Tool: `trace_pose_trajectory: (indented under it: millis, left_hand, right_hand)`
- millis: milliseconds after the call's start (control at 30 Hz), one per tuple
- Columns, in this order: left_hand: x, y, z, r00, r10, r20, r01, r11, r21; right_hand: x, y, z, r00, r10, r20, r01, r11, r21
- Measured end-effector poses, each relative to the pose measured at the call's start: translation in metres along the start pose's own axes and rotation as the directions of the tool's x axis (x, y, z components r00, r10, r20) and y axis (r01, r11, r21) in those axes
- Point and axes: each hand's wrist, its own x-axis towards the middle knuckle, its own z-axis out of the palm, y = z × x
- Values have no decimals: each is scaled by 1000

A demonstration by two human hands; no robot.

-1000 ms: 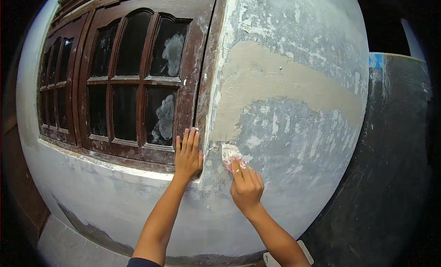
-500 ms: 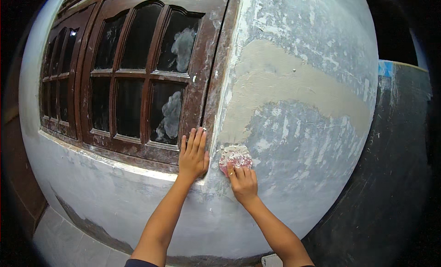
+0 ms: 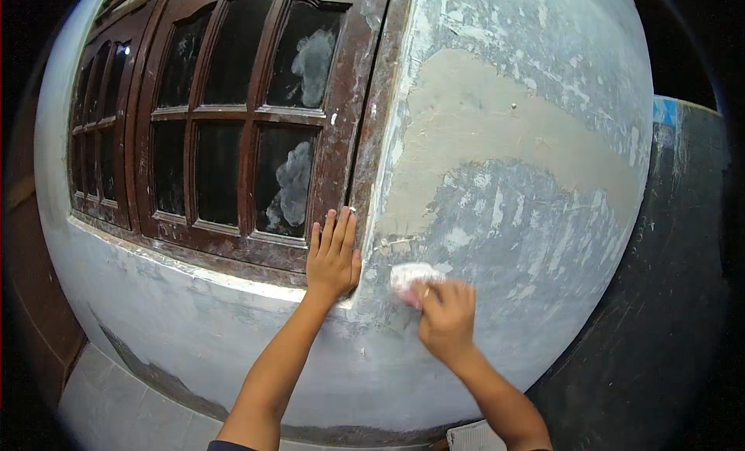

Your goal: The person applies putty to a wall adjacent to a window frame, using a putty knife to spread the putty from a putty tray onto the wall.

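Observation:
My right hand (image 3: 450, 319) is closed on a pink putty scraper (image 3: 411, 282), whose broad end is caked with pale filler and blurred by motion. The scraper is in front of the grey wall (image 3: 497, 350); whether it touches the wall I cannot tell. Above it, a beige patch of putty (image 3: 466, 113) spreads beside the window frame and bends away to the right, with a ragged lower end. My left hand (image 3: 334, 257) lies flat, fingers stretched, against the lower right corner of the brown wooden window (image 3: 248, 117).
A pale sill edge (image 3: 178, 265) runs under the window. At the far right stands a dark panel (image 3: 667, 241) with a blue patch on top. Grey floor tiles (image 3: 124, 397) show at the lower left, and a light ridged piece (image 3: 473, 437) lies at the wall's foot.
My right hand has drawn the scraper down and to the right, off the lower end of the putty patch, and tilted it. The left hand remains at the window corner.

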Motion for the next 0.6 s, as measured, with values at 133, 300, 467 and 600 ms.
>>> trace_pose_trajectory:
  millis: [133,300,467,600]
  left_hand:
    - [2,-2,-1,1000,0,-12,0,1000,20]
    - [1,0,1,1000,10,-15,-10,1000,-6]
    - [-2,-2,1,999,16,-43,-15,1000,11]
    - [-1,-1,0,999,4,-42,-4,1000,1]
  right_hand:
    - [59,29,-10,999,34,43,-43,968,246]
    - [91,36,-3,991,31,130,-69,951,301]
    - [98,33,25,989,-31,143,-16,949,315]
    - [107,30,18,998,30,-51,-14,955,295]
